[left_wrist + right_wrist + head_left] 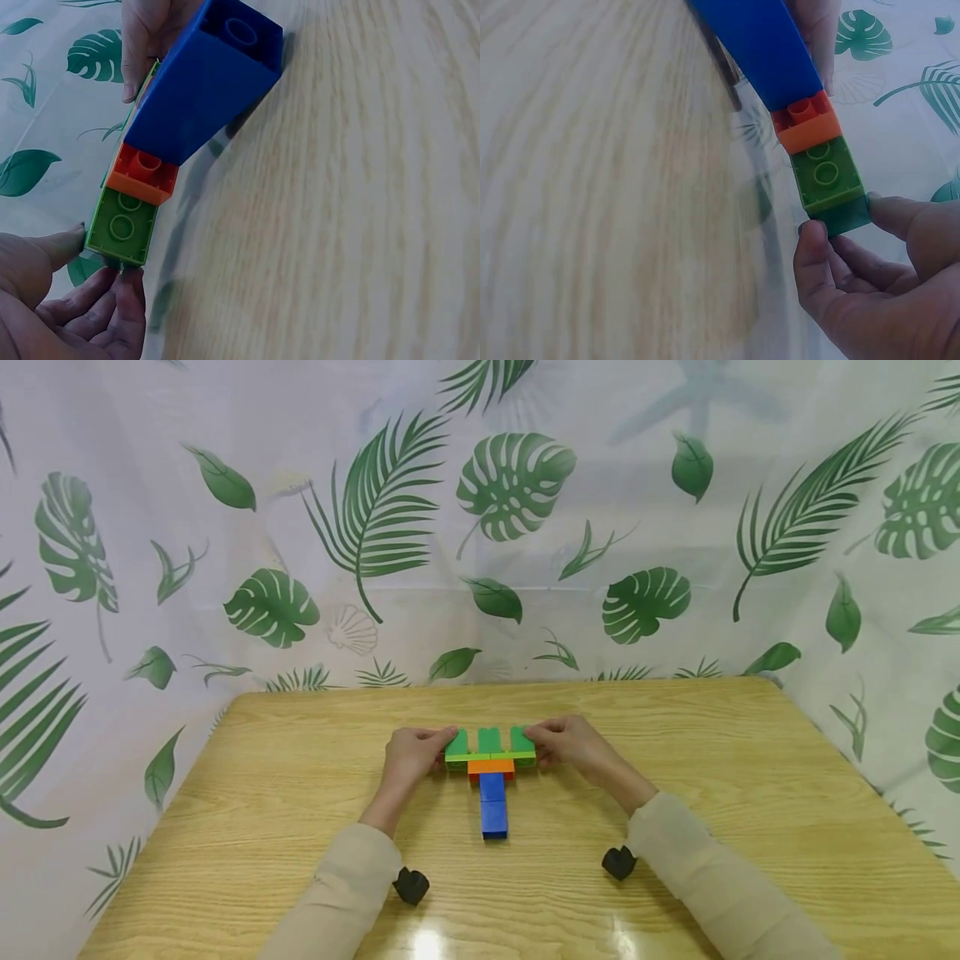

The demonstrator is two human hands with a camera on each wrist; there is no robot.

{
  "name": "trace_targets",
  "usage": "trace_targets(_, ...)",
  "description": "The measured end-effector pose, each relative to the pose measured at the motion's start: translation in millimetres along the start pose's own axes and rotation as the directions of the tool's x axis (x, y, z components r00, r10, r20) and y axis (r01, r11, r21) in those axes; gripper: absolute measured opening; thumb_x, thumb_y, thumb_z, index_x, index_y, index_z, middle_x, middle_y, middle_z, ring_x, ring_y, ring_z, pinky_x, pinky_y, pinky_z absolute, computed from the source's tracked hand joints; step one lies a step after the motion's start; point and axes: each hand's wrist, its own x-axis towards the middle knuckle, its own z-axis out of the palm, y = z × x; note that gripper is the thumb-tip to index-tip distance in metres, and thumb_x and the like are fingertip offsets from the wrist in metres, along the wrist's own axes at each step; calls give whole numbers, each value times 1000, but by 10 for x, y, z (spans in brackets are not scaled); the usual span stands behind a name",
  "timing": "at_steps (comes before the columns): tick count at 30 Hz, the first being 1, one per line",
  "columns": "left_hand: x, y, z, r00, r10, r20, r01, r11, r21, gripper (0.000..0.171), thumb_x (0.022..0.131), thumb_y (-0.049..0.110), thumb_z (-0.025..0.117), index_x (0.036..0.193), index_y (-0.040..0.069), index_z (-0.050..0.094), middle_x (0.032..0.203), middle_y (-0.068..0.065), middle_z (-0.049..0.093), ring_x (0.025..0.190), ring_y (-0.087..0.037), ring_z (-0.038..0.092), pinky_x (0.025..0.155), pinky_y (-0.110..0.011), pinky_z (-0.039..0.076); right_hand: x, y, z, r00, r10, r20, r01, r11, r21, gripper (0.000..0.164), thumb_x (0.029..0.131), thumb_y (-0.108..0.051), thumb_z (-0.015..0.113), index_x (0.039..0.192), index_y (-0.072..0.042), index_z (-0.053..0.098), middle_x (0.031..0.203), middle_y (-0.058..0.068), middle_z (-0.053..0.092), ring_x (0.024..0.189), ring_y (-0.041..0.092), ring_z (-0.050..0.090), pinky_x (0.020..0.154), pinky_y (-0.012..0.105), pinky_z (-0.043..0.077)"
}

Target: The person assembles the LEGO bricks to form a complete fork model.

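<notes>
A fork-shaped toy-brick build lies between my two hands in the head view. Its stem is two blue bricks (492, 806), joined to an orange brick (491, 767). Beyond that runs a crossbar of light green bricks (477, 757), and three darker green bricks (489, 740) stick out from it side by side. My left hand (411, 753) pinches the left end between thumb and fingers. At the right end, my right hand (576, 745) does the same. Hollow undersides with round tubes show on a light green brick (124, 225) in the left wrist view.
A wood-grain table (300, 860) lies under the hands. Behind it hangs a white leaf-print curtain (420, 527). A small black piece (411, 886) shows at the left sleeve cuff, and another black piece (618, 862) at the right cuff.
</notes>
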Motion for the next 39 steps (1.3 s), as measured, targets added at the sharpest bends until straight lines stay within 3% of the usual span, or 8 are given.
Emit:
trace_targets(6, 14, -30, 11, 1000, 4, -7, -4, 999, 32, 38, 95, 39, 76, 106, 3, 81, 92, -8, 75, 74, -20, 68, 71, -33, 55, 12, 39, 17, 1000, -9, -20, 8, 999, -36, 35, 106, -20, 63, 123, 9, 70, 95, 12, 69, 80, 21, 66, 78, 36, 60)
trace_targets(13, 47, -68, 53, 999, 46, -22, -45, 998, 41, 35, 94, 37, 78, 100, 3, 82, 74, -4, 72, 66, -17, 63, 58, -26, 50, 2, 59, 44, 998, 11, -58, -15, 997, -69, 35, 105, -20, 63, 124, 8, 70, 105, 15, 72, 82, 20, 69, 79, 35, 60)
trace_targets(29, 57, -82, 97, 995, 89, -48, -85, 993, 85, 28, 92, 31, 81, 90, 3, 83, 61, -2, 65, 53, -13, 54, 49, -23, 40, -14, 77, 124, 990, 4, -144, -22, 992, -126, 29, 104, -16, 65, 119, 7, 73, 110, 19, 74, 83, 21, 72, 80, 35, 60)
trace_targets(39, 72, -75, 105, 994, 89, -58, -82, 991, 110, 31, 93, 33, 79, 93, 2, 83, 68, -4, 71, 59, -18, 62, 50, -24, 42, -13, 72, 124, 989, -9, -151, -12, 990, -141, 31, 104, -16, 65, 122, 8, 71, 109, 20, 74, 85, 23, 73, 81, 36, 60)
